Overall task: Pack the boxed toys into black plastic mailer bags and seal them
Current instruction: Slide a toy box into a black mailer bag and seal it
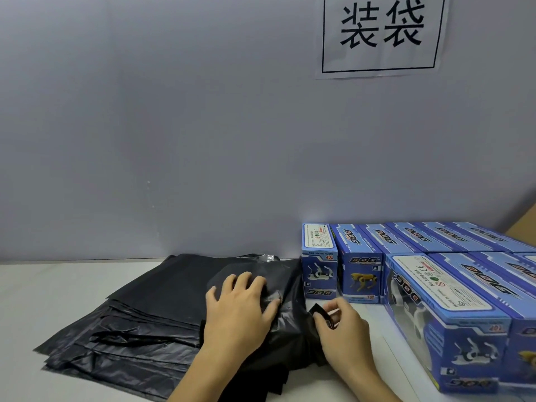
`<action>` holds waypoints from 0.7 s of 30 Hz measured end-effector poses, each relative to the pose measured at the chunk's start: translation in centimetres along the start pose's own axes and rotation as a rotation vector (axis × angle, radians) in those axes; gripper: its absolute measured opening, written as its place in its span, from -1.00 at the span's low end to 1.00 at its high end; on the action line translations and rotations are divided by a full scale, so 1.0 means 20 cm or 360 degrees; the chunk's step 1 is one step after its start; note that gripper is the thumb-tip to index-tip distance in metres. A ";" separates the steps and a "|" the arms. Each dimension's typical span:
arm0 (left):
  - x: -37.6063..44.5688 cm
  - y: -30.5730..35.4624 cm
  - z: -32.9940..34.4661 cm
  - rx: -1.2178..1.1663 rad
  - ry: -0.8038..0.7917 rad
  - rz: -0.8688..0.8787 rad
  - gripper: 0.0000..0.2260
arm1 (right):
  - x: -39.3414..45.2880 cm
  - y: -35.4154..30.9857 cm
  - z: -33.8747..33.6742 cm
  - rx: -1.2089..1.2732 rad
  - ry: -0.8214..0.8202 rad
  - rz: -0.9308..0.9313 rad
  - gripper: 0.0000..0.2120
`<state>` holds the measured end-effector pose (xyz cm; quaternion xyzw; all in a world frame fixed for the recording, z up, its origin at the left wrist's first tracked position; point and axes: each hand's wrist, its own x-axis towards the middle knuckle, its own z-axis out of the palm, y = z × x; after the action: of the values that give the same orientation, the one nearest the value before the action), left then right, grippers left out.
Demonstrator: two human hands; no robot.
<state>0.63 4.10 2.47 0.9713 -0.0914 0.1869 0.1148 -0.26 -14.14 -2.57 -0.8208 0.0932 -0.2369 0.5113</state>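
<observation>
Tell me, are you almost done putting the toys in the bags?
Not nearly. One filled bag is being closed: the left hand presses on it while the right hand pinches its flap at the end. No finished parcels are in view. Many blue toy boxes wait on the table, and a stack of empty black bags lies on the left.

wall [174, 126]: plain grey-blue, fills most of the view | sign [380, 33]: white paper sheet, black frame, two large black characters, stuck up high on the right | counter [58, 288]: white, meets the wall | light: soft, even
</observation>
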 end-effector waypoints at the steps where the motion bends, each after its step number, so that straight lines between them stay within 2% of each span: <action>1: 0.00 0.00 0.00 -0.0021 -0.0051 -0.0039 -0.62 | 0.00 -0.01 -0.01 -0.0016 0.0048 -0.0028 -0.81; 5: -0.01 0.00 0.00 -0.0030 -0.0091 -0.0058 -0.60 | 0.01 -0.08 -0.07 0.0069 0.0317 -0.0064 -0.81; 8: -0.01 0.01 0.00 -0.0014 -0.0078 -0.0054 -0.62 | -0.05 -0.17 -0.10 0.0051 0.0565 -0.0428 -0.79; 10: -0.01 0.01 0.00 0.0000 -0.0065 -0.0054 -0.63 | -0.12 -0.22 -0.08 0.0010 0.0477 -0.0772 -0.83; 12: -0.02 0.02 0.01 0.0000 -0.0007 -0.0056 -0.67 | -0.17 -0.24 -0.01 -0.0211 0.0114 -0.0934 -0.78; 14: -0.03 0.01 0.01 -0.0048 0.0080 -0.0063 -0.73 | -0.20 -0.22 0.07 -0.0511 -0.0281 -0.0795 -0.63; 16: -0.03 0.01 0.01 -0.0184 0.0199 -0.0085 -0.80 | -0.20 -0.18 0.11 -0.0635 -0.0463 -0.0606 -0.57; 19: -0.04 -0.01 -0.01 -0.0355 0.0320 -0.0191 -0.88 | -0.20 -0.16 0.13 -0.0366 -0.0450 -0.0445 -0.54; 21: -0.04 -0.05 -0.01 -0.0321 0.0253 -0.0314 -0.79 | -0.18 -0.16 0.13 -0.0066 -0.0412 -0.0219 -0.48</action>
<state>0.00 5.22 2.17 0.9413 -0.0043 0.2408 0.2364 -2.43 -9.11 -1.82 -0.8594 -0.0253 -0.1616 0.4844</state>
